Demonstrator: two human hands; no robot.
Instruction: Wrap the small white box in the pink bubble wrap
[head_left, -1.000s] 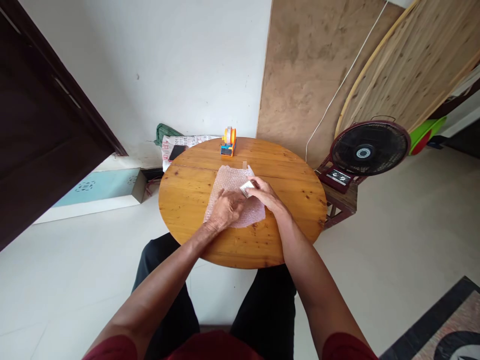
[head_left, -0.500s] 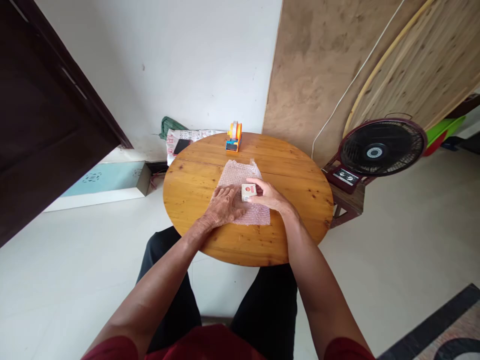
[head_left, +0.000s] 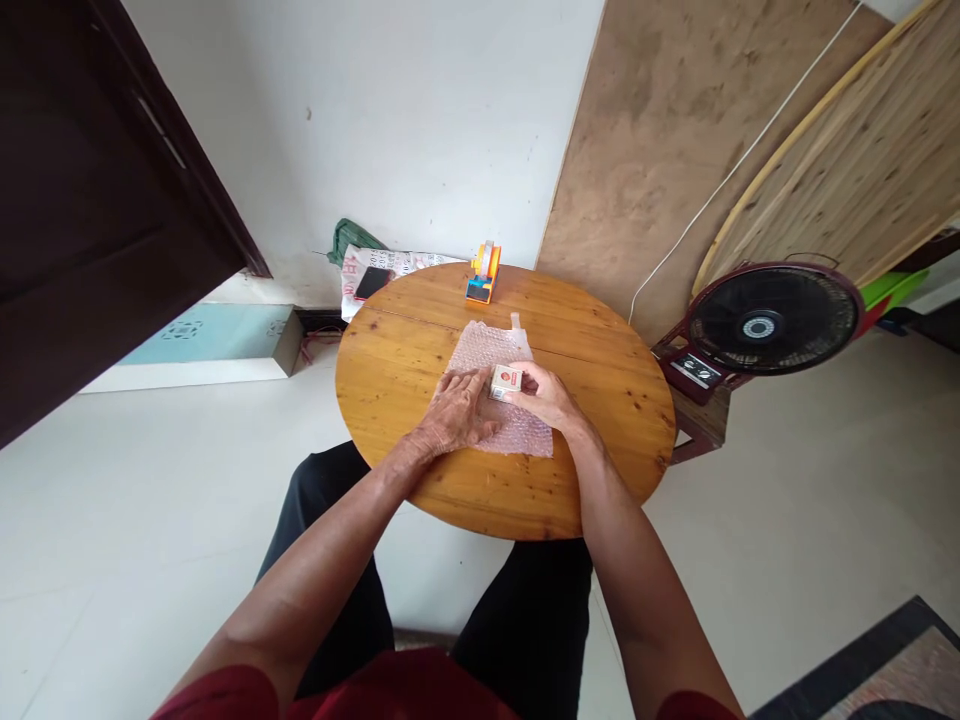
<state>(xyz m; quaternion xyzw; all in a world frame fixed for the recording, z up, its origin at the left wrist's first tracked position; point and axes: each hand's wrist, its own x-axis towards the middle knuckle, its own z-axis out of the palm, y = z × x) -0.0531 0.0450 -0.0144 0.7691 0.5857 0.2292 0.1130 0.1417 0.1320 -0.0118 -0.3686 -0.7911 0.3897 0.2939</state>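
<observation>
Small box, white with a red mark on the upturned face, sits on the bubble wrap near the middle of the round worktop, slightly toward the near edge. The box lies directly between the two hands. The right hand is nearer and is on it: fingertips and thumb pinched around the box's right side, so that hand is closed on the box. The left hand is open, palm down, fingers spread flat on the wrap just left of the box. Its fingertips reach the box's left edge, but actual contact cannot be told at this size. Box face looks close to square, so the long axis is unclear; its edges run roughly parallel to the wrap's edges. The wrap's long axis runs from the near edge of the worktop toward the far edge. Bare wrap shows beyond the box on the far side and a smaller patch under the right wrist on the near side. A short strip of tape stands up at the wrap's far right corner. The tape dispenser, orange and blue, stands at the far edge of the worktop, well apart from both hands and roughly in line with the box. Off the worktop: fan to the right, phone past the far left edge.
</observation>
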